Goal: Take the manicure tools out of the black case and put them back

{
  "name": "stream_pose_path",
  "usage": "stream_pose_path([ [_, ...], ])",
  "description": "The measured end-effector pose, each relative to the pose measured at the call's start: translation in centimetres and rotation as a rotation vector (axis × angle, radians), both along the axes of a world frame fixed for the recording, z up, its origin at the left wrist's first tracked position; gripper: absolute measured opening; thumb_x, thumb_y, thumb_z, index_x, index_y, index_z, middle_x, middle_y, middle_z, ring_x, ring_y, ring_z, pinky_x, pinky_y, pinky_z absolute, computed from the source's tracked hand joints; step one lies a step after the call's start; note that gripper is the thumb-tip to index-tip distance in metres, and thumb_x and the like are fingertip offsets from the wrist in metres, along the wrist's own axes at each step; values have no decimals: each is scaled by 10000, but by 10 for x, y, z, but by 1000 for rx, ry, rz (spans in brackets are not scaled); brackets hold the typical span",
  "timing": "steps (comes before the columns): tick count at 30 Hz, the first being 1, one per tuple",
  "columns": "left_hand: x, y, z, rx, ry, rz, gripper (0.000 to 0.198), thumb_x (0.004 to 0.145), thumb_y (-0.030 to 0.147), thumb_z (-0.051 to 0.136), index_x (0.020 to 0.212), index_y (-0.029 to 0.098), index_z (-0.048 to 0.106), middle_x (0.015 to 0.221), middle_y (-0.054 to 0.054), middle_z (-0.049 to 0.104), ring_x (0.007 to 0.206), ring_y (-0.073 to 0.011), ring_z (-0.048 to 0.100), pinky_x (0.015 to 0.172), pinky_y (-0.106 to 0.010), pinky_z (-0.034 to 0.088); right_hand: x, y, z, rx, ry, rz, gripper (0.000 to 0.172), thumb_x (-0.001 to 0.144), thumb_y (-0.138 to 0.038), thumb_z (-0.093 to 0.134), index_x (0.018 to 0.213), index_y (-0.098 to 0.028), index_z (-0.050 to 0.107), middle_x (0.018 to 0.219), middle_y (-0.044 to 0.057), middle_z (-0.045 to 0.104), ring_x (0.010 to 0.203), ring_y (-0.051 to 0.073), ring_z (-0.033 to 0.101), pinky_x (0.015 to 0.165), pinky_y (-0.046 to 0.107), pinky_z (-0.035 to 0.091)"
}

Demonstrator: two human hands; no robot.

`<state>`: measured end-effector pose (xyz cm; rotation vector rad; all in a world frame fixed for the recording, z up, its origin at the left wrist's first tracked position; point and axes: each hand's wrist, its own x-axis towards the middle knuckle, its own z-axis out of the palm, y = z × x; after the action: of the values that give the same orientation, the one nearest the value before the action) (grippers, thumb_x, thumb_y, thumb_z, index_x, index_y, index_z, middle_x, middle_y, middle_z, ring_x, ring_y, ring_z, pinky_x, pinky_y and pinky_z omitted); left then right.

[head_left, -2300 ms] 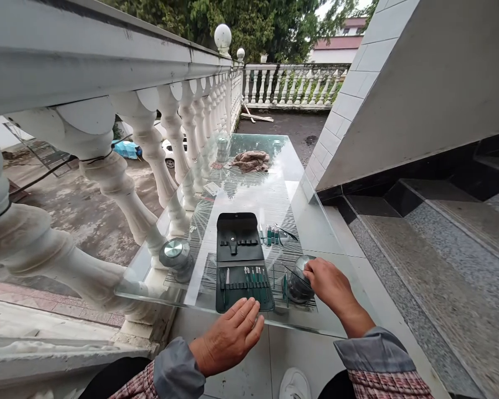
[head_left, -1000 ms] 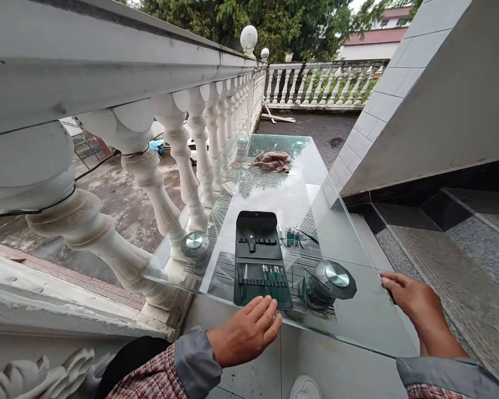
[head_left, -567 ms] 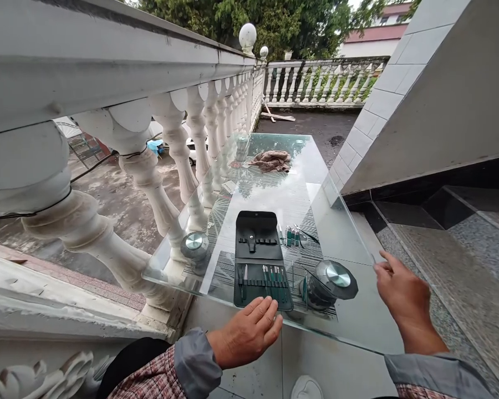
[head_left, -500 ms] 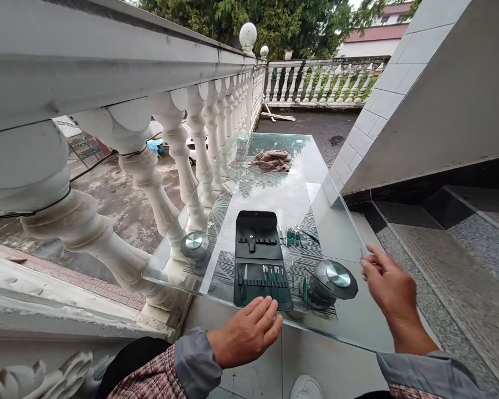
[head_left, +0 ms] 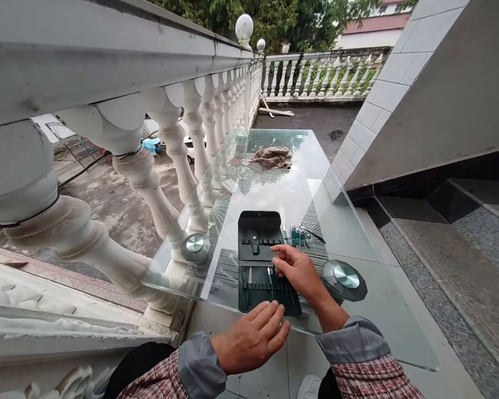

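A black tool case (head_left: 246,223) lies unfolded on the glass table, its elastic loops holding several slim tools. My right hand (head_left: 297,271) is over the case's right side, thumb and forefinger pinched near the loops. Whatever is between those fingertips is too small to make out. Stretched out with its fingers close together, my left hand (head_left: 253,335) rests at the case's near edge. One slim tool with a pale blade (head_left: 250,275) sits in the lower left loops. Beyond my right hand are green-and-silver nail clippers (head_left: 297,236) and dark-handled nippers (head_left: 314,235). My right fingers cover part of the tool row.
The glass table (head_left: 353,233) has round metal-capped supports, one at left (head_left: 195,248) and another at right (head_left: 344,279). A crumpled brown cloth (head_left: 271,158) lies toward its far end. A white balustrade (head_left: 166,144) runs along the left, and stone steps (head_left: 444,266) rise at right.
My right hand has moved left from the table's right edge to above the case. My left hand stays at the case's near edge. The view has shifted slightly.
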<state>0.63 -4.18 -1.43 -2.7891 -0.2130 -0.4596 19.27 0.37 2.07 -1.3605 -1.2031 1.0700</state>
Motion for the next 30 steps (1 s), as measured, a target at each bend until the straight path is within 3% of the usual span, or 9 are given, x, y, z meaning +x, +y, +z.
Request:
stream_pose_path([
  [10,-3,2,3,-16,32,-20,356,909,196,420,1235,60,467,1294,-186,480,1222,-285,434,1046,-419,334,-10,15,-9,14,-210,-81,295,686,-333,555,927,-180,631,651,-15,569,609,135,519,601,274,416],
  [30,-2,3,1,-17,-2,-20,342,903,186,424,1218,69,486,1279,-172,500,1221,-287,435,1045,-417,341,-7,19,-18,-71,-336,-13,310,689,-294,545,956,-178,653,657,-2,637,636,153,575,658,290,438],
])
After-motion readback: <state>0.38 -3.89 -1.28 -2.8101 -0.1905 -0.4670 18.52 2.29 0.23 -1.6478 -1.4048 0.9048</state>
